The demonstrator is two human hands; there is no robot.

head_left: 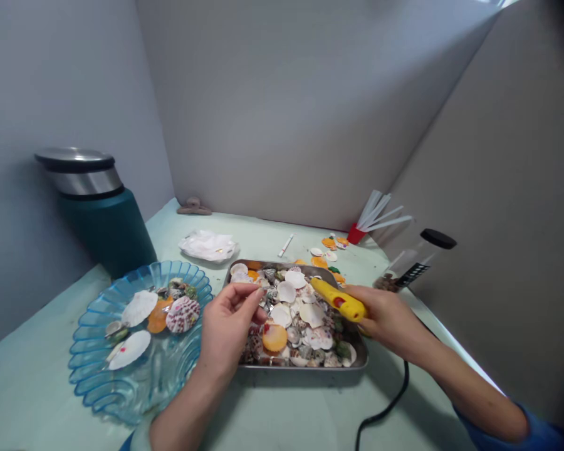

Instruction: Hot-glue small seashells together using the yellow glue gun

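My right hand (385, 313) is wrapped round a yellow hot glue gun (341, 302), whose front end points left over a metal tray (305, 368) heaped with seashells (305, 313). At the tray's left side, my left hand (232, 322) is raised with thumb and index finger pinched together. Whatever lies between those fingertips, if anything, is too small to make out. Below the left hand, in the tray, an orange scallop shell (275, 337) shows among white and speckled ones. A black cord (385, 410) runs down from near the right hand.
At left, a blue scalloped plate (87, 357) bears several shells, with a teal flask (106, 225) behind it. Farther back are a white crumpled bundle (208, 244), a brown claw clip (194, 207) and loose shells (319, 261). A red cup (356, 234) holds glue sticks (378, 210) near a clear bottle (413, 263).
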